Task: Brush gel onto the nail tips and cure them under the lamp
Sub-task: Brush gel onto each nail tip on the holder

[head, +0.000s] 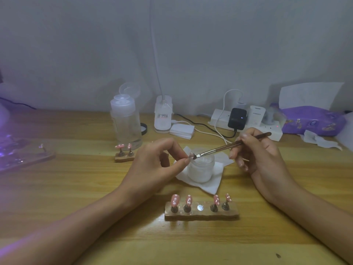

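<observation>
Forearms (76,226) cropped; pinched nail tip (190,155) indistinct.

The wooden table (76,188) bears a long stand (201,215), a short stand (124,159), a napkin (210,186), a bottle (127,127) and a power strip (272,131).

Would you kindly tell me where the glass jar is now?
In the head view, the glass jar stands on a white tissue mid-table, beyond the long nail stand, below the brush.

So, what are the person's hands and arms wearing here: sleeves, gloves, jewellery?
The left hand and right hand are bare: no gloves, rings or bracelets show. Left forearm and right forearm are uncovered to the frame edge; no sleeves or watch in view.
</observation>
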